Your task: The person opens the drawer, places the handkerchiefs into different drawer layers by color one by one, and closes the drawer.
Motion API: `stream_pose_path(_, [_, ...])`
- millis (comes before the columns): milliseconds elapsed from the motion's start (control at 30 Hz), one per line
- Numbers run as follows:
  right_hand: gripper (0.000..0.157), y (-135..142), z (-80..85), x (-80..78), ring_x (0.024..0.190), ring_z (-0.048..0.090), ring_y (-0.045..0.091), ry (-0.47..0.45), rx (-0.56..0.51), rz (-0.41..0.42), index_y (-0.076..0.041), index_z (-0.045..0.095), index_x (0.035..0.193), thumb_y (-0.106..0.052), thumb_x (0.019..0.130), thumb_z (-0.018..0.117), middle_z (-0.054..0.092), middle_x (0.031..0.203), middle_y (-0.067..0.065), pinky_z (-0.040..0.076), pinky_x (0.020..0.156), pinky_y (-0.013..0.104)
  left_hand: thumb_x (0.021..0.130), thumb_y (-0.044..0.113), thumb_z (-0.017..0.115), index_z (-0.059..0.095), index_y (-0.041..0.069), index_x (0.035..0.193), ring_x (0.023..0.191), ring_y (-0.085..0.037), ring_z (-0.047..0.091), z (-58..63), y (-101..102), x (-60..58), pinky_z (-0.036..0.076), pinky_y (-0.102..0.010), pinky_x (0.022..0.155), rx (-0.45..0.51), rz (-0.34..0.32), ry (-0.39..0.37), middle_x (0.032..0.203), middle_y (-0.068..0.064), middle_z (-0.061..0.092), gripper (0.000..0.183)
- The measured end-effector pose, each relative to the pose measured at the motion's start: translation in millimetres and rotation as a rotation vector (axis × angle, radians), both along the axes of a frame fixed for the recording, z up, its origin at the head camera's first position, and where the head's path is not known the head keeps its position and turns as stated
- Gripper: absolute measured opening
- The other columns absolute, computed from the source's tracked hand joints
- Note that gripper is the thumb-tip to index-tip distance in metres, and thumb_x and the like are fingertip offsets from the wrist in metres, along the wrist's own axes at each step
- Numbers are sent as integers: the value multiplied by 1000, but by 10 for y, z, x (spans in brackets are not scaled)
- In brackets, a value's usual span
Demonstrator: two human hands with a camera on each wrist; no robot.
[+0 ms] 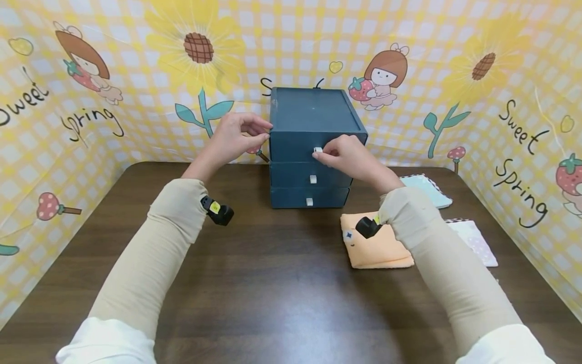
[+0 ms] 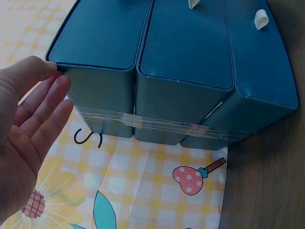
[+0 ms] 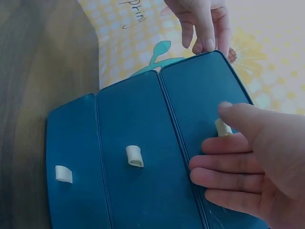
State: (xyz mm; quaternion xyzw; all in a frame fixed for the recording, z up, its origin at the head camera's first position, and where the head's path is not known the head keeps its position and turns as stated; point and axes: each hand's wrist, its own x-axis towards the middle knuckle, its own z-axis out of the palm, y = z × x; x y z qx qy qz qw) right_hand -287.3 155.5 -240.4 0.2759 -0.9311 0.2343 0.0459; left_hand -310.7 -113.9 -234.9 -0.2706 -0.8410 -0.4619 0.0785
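Pinching the top pull tab [image 1: 318, 149], upper centre, is the right hand [image 1: 351, 157]; the left hand [image 1: 233, 135], grip apart, seemingly steadies the drawer cabinet [image 1: 295, 147].

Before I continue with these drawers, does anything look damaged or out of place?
Clear tape crosses all three tiers on the left side of the dark-blue drawer cabinet, looking like a makeshift binding. Nothing appears spilled.

Drawer box [image 1: 295, 144]: smooth, plastic-looking, low sheen, a few fine scratches in front. Pull loops [image 3: 135, 156]: matt, ribbon-like. Tape [image 2: 162, 125] on side: clear, glossy. Table [image 1: 254, 283]: smooth wood grain, reflecting light. Folded towel [image 1: 382, 248]: soft-napped cloth, matt. Sleeves [image 1: 136, 273]: matt, wrinkled cloth. Backdrop [image 1: 291, 30]: thin, creased, printed.
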Motion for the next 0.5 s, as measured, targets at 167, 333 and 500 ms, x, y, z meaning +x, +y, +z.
stream_pose_path(167, [35,-43,-9,15,54,44,19,21,-2,-51,-3,66,67,-28,91,57,44,52,4,31,50,29,86,13,63,66,6,106,67,-19,59,10,1,7,50,-26,58,-2,1,-1,92,-13,65,22])
stream_pose_path(333, [33,-69,-19,37,52,44,19,35,-11,-87,-3,67,68,-24,90,56,46,52,5,31,48,28,86,12,63,66,5,107,66,-18,59,16,-1,-5,50,-26,58,-7,-10,-3,93,-16,65,22])
stream_pose_path(500, [33,-73,-21,45,49,42,18,40,-13,-94,-3,67,66,-23,89,56,44,50,4,29,46,27,86,11,63,67,5,106,64,-19,58,26,-10,-12,50,-27,57,-11,-20,-1,86,-10,66,21])
